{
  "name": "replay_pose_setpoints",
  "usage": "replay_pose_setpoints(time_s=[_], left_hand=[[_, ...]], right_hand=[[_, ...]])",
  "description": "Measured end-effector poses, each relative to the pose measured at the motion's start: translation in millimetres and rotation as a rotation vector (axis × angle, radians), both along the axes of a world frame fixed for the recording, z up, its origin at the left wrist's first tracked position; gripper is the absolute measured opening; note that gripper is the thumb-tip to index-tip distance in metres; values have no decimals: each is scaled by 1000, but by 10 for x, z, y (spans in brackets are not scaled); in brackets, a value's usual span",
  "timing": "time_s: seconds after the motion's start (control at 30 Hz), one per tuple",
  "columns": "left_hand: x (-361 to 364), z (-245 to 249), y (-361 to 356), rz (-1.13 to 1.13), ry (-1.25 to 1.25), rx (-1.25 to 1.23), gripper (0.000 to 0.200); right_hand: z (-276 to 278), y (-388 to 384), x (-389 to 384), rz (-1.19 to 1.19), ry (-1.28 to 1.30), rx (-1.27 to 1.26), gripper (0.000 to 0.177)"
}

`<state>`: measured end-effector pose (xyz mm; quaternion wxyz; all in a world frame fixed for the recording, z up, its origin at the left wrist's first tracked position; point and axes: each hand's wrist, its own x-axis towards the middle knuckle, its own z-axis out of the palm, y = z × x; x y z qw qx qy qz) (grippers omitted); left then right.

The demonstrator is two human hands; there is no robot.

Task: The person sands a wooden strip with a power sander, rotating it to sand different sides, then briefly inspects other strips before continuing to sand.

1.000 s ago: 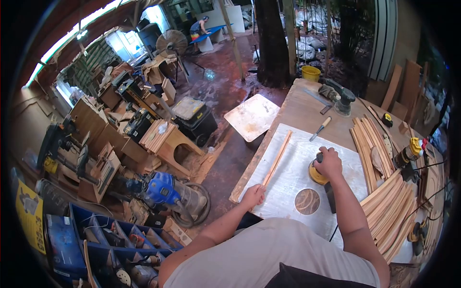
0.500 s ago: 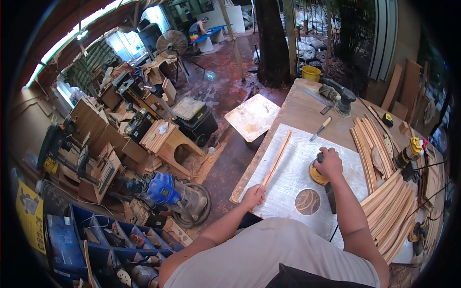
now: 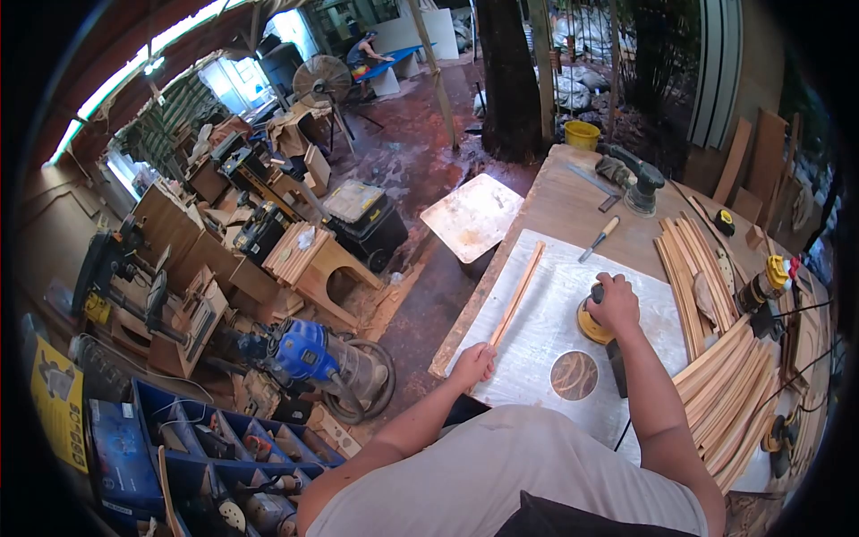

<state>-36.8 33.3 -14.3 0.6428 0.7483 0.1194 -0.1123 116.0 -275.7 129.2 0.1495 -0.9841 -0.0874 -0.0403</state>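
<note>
My left hand (image 3: 472,366) is closed around the near end of a thin wooden strip (image 3: 517,294), which lies along the left side of a silvery board (image 3: 573,273) on the workbench. To the right, my right hand (image 3: 615,304) grips the top of a yellow and black sander (image 3: 592,324). The sander rests on the board, apart from the strip, with its dark rear part half hidden by my forearm. Close to the sander, a round disc or hole (image 3: 574,375) with curved marks shows in the board. A wood-handled chisel (image 3: 599,238) lies beyond my right hand.
Bundles of wooden strips (image 3: 729,385) crowd the bench's right side. Another sander (image 3: 642,192), a tape measure (image 3: 724,221) and a yellow drill (image 3: 768,285) lie farther out. A blue vacuum (image 3: 309,351) and a blue compartment bin (image 3: 192,413) stand left. Another person (image 3: 365,55) bends over a blue panel.
My hands, the strip and the sander stay almost exactly in place. The view shifts very slightly. The person in the background bends lower over the blue panel.
</note>
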Motion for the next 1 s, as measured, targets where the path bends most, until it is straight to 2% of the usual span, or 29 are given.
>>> replay_pose_setpoints(time_s=[1.0], left_hand=[[-6, 10, -12, 1, 5, 21, 36]], right_hand=[[-1, -4, -10, 12, -19, 3, 55]])
